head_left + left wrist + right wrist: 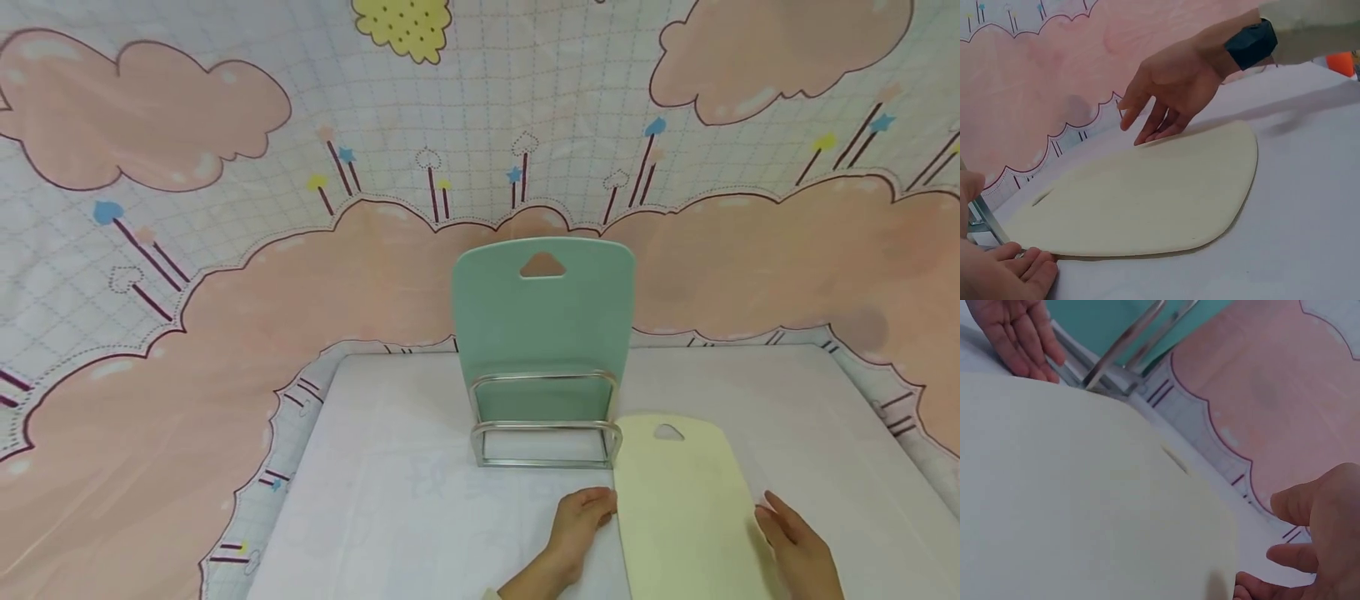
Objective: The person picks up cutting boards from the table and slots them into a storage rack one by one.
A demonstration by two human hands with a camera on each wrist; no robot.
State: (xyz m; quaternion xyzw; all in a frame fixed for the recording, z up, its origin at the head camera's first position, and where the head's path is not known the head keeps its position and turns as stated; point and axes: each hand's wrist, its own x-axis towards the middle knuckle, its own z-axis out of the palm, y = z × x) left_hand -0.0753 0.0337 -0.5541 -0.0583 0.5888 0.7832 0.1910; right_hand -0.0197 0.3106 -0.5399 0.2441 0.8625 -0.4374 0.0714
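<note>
A pale yellow cutting board [678, 508] with a small handle hole lies flat on the white table. My left hand [577, 533] is at its left edge; in the left wrist view the fingertips [1041, 269] meet the board's rim while the thumb stays raised off it. On the opposite side, my right hand [798, 546] has its lower fingers at the right edge, thumb spread away from the board [1085, 487]. Behind the left hand stands a metal wire rack [546, 426], holding a green cutting board [543, 325] upright.
The rack's right end is close against the yellow board's upper left corner. A cloth printed with clouds [420, 275] hangs behind the white table [390, 500]. A dark band [1252, 45] is on the right wrist.
</note>
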